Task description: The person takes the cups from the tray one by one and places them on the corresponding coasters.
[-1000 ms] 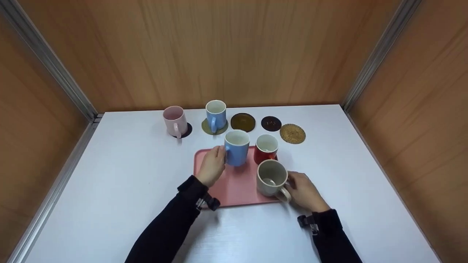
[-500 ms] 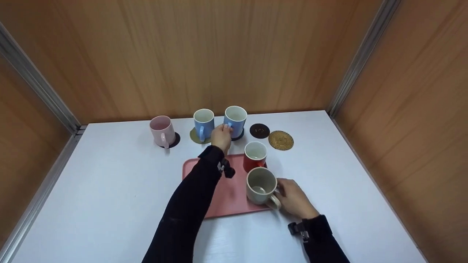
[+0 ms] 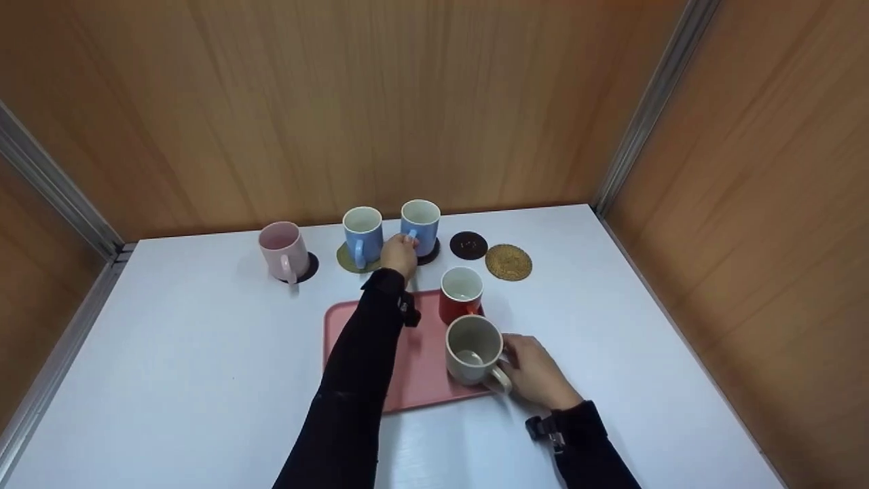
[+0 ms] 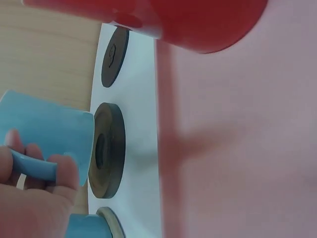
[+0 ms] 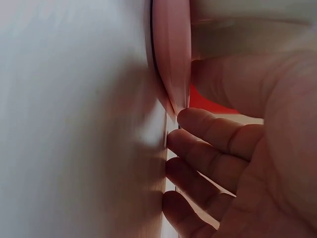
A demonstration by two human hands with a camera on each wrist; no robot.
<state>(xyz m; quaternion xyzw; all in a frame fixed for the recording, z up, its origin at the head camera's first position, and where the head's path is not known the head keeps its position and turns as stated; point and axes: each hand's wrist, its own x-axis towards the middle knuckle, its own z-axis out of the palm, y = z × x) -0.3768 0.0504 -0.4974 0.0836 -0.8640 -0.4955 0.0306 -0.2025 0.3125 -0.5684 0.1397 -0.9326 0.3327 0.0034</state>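
My left hand [image 3: 399, 257] grips the handle of a blue mug [image 3: 420, 227] at the back of the table. In the left wrist view this blue mug [image 4: 49, 131] is upright at a dark round coaster [image 4: 110, 151]; whether its base touches is unclear. A second blue mug [image 3: 364, 232] stands beside it on an olive coaster [image 3: 347, 265]. My right hand [image 3: 536, 370] is at the right edge of the pink tray [image 3: 421, 360], thumb [image 5: 223, 82] over the rim and index finger against its side. The tray bears a red mug [image 3: 451, 305] and a grey-beige mug [image 3: 468, 367].
A pink mug [image 3: 284, 251] stands at the back left, partly on a dark coaster [image 3: 311, 266]. Right of the blue mugs lie a dark coaster [image 3: 468, 246] and a woven tan coaster [image 3: 509, 263]. Wooden panels [image 3: 339, 102] enclose the table [image 3: 170, 380].
My left hand has carried the blue mug from above the tray back to the dark coaster, now partly covered. The right hand stays at the tray. The head view has shifted slightly.
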